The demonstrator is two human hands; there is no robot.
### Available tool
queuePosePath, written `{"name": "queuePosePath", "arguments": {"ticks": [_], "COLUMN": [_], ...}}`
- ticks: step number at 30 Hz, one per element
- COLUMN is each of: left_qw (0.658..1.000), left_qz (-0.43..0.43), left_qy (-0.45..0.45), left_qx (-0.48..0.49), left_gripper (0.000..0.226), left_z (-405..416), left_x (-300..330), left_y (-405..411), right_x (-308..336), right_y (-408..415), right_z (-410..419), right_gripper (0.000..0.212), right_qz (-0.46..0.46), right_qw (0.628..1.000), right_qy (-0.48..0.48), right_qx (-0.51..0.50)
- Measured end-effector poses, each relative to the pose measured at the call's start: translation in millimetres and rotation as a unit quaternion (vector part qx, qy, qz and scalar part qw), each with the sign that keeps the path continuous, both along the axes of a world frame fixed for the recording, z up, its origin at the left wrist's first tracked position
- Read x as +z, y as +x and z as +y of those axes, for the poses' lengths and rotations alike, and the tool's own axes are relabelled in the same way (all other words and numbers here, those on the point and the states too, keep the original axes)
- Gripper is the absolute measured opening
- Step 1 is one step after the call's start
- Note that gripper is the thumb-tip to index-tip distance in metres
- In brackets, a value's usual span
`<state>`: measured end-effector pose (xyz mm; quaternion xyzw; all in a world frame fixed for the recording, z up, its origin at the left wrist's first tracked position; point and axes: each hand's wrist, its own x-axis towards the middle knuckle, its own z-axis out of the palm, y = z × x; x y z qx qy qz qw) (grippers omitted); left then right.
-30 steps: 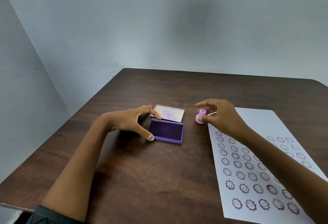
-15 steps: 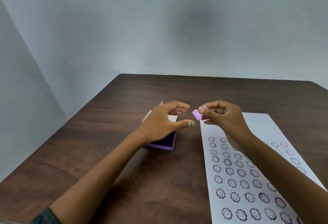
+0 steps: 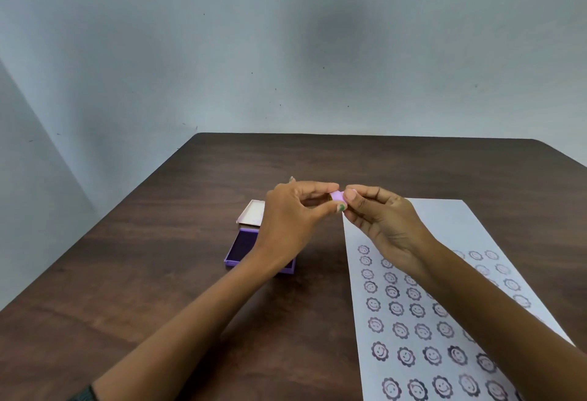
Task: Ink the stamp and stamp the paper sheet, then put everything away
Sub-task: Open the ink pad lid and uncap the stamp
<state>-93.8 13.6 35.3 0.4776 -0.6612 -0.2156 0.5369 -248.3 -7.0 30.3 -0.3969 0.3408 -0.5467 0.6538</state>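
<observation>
Two hands meet above the table, paper sheet under our right grip, open ink pad below our left grip, both pinching the stamp; a fumble could smear ink.

Ink pad half behind left hand (stamp mostly hidden)

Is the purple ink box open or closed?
Open. The ink pad shows its dark inside, and its lid lies flat behind it.
</observation>
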Motion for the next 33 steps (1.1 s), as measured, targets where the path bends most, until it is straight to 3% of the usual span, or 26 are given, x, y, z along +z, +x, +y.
{"name": "queuePosePath", "arguments": {"ticks": [13,18,20,23,28,33], "left_qw": [0.992,0.988,0.995,0.994,0.937,0.910], "left_qz": [0.109,0.136,0.081,-0.102,-0.347,-0.411], "left_qy": [0.058,0.077,0.059,0.013,0.033,0.040], "left_qx": [-0.028,-0.005,0.012,0.023,-0.012,-0.024], "left_gripper": [0.034,0.033,0.032,0.030,0.026,0.033], "left_z": [-0.4,-3.0,-2.6,0.0,-1.0,-6.2], "left_x": [-2.9,-4.6,-5.8,-7.9,-9.2,-11.9], "left_y": [0.6,3.4,5.9,4.8,-3.0,-2.7], "right_x": [-2.7,1.1,2.1,0.2,-2.3,-3.7], "right_y": [4.1,4.8,2.0,-3.5,-6.6,-5.6], "right_z": [0.9,3.3,3.3,0.4,-3.8,-4.4], "right_gripper": [0.031,0.035,0.032,0.022,0.026,0.025], "right_qz": [-0.028,0.045,0.065,0.071,0.085,0.102], "right_qw": [0.999,0.995,0.991,0.986,0.979,0.976], "right_qy": [-0.012,-0.071,-0.075,-0.060,-0.032,-0.034], "right_qx": [-0.011,-0.060,-0.094,-0.139,-0.182,-0.190]}}
